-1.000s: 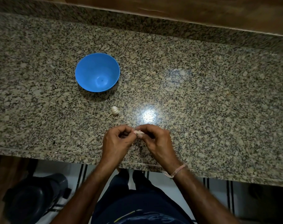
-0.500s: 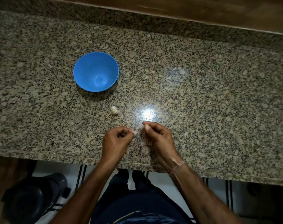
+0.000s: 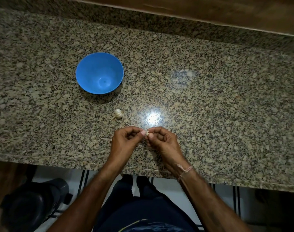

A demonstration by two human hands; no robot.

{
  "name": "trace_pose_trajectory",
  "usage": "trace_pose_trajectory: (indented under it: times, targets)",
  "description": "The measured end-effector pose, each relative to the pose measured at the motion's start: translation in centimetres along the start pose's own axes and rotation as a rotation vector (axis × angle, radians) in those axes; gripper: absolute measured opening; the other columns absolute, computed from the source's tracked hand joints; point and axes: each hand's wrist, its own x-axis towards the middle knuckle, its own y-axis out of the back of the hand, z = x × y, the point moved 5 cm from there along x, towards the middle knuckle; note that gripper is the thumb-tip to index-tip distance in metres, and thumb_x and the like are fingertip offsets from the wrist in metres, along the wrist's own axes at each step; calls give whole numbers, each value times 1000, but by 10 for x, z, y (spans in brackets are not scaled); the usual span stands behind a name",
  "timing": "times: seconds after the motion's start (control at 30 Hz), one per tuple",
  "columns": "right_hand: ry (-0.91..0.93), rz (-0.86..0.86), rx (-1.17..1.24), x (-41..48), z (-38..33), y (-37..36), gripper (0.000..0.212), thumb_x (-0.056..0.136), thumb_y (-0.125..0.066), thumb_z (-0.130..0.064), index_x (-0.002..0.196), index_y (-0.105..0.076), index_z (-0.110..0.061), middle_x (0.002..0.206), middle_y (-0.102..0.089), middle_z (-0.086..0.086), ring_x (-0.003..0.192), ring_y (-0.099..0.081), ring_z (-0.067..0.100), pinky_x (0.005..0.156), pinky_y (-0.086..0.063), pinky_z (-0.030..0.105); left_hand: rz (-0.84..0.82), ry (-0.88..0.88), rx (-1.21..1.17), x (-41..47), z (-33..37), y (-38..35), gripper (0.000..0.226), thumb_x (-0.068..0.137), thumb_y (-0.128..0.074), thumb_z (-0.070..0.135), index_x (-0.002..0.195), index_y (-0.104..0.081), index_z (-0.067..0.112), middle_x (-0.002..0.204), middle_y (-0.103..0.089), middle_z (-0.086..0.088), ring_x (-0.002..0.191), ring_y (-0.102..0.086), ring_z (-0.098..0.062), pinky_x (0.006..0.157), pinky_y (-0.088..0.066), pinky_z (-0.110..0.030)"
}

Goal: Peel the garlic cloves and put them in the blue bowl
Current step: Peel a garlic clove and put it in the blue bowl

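Speckled grey-and-tan granite forms the table (image 3: 210,101), seen from the head camera looking down, with a bright light glare on its polished face near the middle. On it sits a round blue plastic bowl (image 3: 86,71), upright, nothing visible inside. Nearer the person, apart from the bowl, lies a small white garlic bulb (image 3: 118,113) with a short dry stem pointing toward the near left. Just beyond the table's front edge, the two hands meet above the stone. The left hand (image 3: 124,142) has its fingers curled, thumb and forefinger pinching a small pale garlic clove (image 3: 147,133); the right hand (image 3: 164,143) pinches the same clove from the other side, so both grips are closed on it. A thin pale thread bracelet (image 3: 184,170) circles the right wrist. Below the table edge, a dark bin-like shape (image 3: 34,203) stands on the floor at the left.
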Motion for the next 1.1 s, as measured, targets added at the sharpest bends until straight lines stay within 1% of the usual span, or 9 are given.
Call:
trace_pose_trajectory:
  times: [0.17,0.3,0.4,0.5,0.57,0.7,0.87,0.97,1.1]
  targets:
    - [75,-15,-88,0,-7,2,10,95,-70,-2,104,-67,0,90,-73,16,83,-69,25,80,-60,36,-74,99,-132,-3,0,-2,11,94,-74,10,102,-79,6,97,-80,-7,97,-76,-19,87,-61,-26]
    - [107,-11,-123,-3,-9,2,14,95,-70,-2,108,-69,2,102,-77,18,93,-73,28,84,-62,34,-44,166,-116,-3,-2,-3,10,95,-69,5,96,-78,7,85,-78,0,80,-72,-4,63,-52,-12]
    - [97,-7,-119,-3,-8,2,15,95,-71,-3,109,-69,1,102,-76,19,93,-73,27,86,-62,36,71,150,-9,1,-12,4,21,97,-61,5,82,-75,11,80,-73,1,74,-66,-9,66,-50,-20]
    - [86,9,-110,-3,-6,3,13,95,-70,-1,108,-70,1,102,-76,18,93,-74,26,84,-62,34,70,109,119,2,-20,2,24,99,-62,17,77,-70,15,74,-67,0,70,-59,-13,67,-46,-31]
    - [84,14,-91,-3,-6,3,12,95,-69,0,107,-70,1,103,-77,18,96,-75,26,83,-62,32,62,78,162,1,-20,1,25,100,-64,24,76,-67,18,68,-61,5,64,-55,-10,64,-44,-31]
    - [123,-3,-132,-4,-8,3,14,95,-70,-2,108,-70,2,104,-77,15,97,-75,25,88,-62,35,-45,12,85,-1,-13,-5,7,99,-69,21,99,-76,19,91,-77,3,88,-73,-7,79,-58,-24]
    - [157,36,-179,-3,-8,6,17,91,-76,-4,104,-65,-1,85,-69,19,82,-69,30,85,-62,46,-69,33,-64,-6,-1,-4,7,93,-76,13,98,-79,10,93,-79,-4,91,-76,-18,80,-60,-22]
    - [198,46,-193,-6,-11,7,15,91,-76,-4,103,-69,0,92,-73,24,88,-72,41,85,-63,48,-103,72,-122,-5,3,-2,8,92,-76,10,97,-80,6,94,-80,-6,95,-76,-18,81,-57,-19]
    - [251,49,-215,-11,-16,4,18,92,-76,-6,109,-74,-2,105,-77,12,100,-75,29,88,-62,41,-122,68,-103,-6,6,0,9,93,-76,13,98,-80,7,94,-80,-5,96,-76,-17,82,-57,-20]
